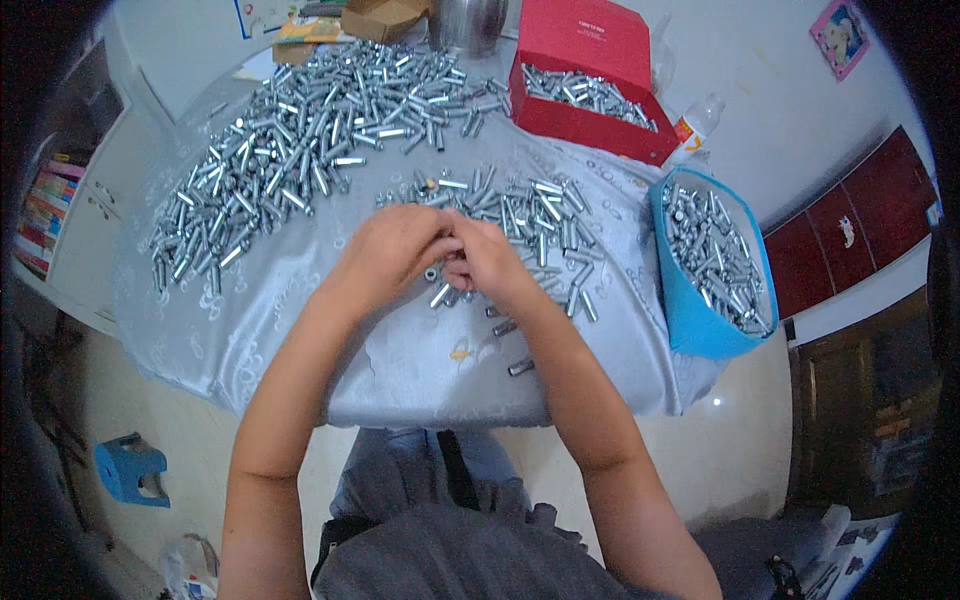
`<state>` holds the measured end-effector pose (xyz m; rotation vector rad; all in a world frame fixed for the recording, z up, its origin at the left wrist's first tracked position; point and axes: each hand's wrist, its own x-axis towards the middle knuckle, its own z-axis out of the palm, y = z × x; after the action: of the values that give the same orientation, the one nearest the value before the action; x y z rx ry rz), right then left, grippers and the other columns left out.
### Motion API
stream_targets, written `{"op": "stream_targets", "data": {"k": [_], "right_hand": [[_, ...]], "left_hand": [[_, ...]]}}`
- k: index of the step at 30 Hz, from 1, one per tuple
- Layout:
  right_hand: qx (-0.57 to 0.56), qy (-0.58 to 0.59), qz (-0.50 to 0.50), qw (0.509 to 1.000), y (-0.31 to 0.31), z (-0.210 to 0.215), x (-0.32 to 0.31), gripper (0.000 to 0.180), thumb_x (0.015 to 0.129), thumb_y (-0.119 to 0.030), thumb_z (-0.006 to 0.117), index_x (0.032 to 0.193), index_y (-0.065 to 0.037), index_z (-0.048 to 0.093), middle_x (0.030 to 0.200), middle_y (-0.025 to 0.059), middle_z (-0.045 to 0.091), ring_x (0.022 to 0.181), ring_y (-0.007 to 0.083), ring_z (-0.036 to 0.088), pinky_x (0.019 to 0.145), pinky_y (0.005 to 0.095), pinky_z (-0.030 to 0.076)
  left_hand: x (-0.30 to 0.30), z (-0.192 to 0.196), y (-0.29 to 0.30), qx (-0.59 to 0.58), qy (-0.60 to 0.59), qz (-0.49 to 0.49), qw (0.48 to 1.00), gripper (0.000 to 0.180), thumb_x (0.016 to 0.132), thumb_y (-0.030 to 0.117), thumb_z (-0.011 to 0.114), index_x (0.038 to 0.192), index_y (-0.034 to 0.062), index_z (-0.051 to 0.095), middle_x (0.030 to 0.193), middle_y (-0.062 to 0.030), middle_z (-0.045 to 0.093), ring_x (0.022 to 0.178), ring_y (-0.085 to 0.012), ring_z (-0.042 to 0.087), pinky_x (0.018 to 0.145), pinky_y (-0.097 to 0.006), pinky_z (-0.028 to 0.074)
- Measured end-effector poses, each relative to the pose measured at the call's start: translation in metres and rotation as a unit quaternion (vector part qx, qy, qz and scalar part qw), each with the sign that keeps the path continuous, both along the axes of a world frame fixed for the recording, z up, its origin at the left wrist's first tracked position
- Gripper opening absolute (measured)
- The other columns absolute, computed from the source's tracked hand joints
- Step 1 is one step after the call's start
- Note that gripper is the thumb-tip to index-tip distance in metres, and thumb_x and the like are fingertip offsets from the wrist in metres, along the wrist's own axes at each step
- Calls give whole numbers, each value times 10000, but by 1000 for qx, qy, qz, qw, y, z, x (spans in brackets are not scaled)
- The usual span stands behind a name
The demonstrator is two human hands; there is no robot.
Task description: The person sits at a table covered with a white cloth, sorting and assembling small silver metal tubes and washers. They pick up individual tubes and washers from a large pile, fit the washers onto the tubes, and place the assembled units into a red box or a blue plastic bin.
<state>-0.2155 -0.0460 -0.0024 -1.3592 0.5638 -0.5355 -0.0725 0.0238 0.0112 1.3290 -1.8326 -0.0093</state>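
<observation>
My left hand [400,248] and my right hand [486,262] meet over the middle of the table, fingertips together. The fingers of both are closed and curled inward; whatever they pinch is hidden behind them. Around and beyond them spreads a loose group of silvery metal cylinders [545,212], like anchor sleeves. Several more cylinders lie close by my right wrist, among them one cylinder [521,367] near the table's front edge. Just past my left fingers sits a tiny yellow piece [431,184].
A large heap of similar cylinders [330,110] covers the table's far left. An open red box [590,135] and a blue fabric bin [700,325], both holding cylinders, stand at right. Between them is a plastic bottle [700,122]. A metal pot [468,25] stands behind. A blue stool [130,470] is on the floor.
</observation>
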Motion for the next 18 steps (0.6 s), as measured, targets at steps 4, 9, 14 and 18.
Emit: {"op": "stream_targets", "data": {"k": [4,9,14,18], "right_hand": [[125,-38,-51,990,-4,25,-6,343,943,-354,414,771,-63,464,567,-17,385,455,77,366,403,222,262],[98,-64,-110,987,-11,24,-4,262,912,-295,509,773,-74,477,567,-24,400,475,74,385,418,215,276],[130,-72,-104,983,-6,22,-8,233,920,-251,498,768,-75,480,569,-14,416,482,86,404,436,214,301],[169,-44,-92,980,-6,24,-8,224,921,-241,493,779,-68,480,573,-13,425,487,86,401,458,217,315]], "left_hand": [[45,41,-46,19,-175,134,975,174,757,158,647,882,50,590,826,-140,590,839,-333,560,718,-402,433],[93,12,-107,-145,-337,339,866,267,751,333,644,797,70,645,780,-142,627,813,-310,593,705,-418,461],[53,-1,-155,197,-252,256,912,433,707,425,665,861,22,631,833,-179,630,761,-327,619,676,-424,495],[47,-8,-189,202,-212,258,921,293,711,321,649,781,37,652,808,-150,639,768,-324,634,664,-422,509]]}}
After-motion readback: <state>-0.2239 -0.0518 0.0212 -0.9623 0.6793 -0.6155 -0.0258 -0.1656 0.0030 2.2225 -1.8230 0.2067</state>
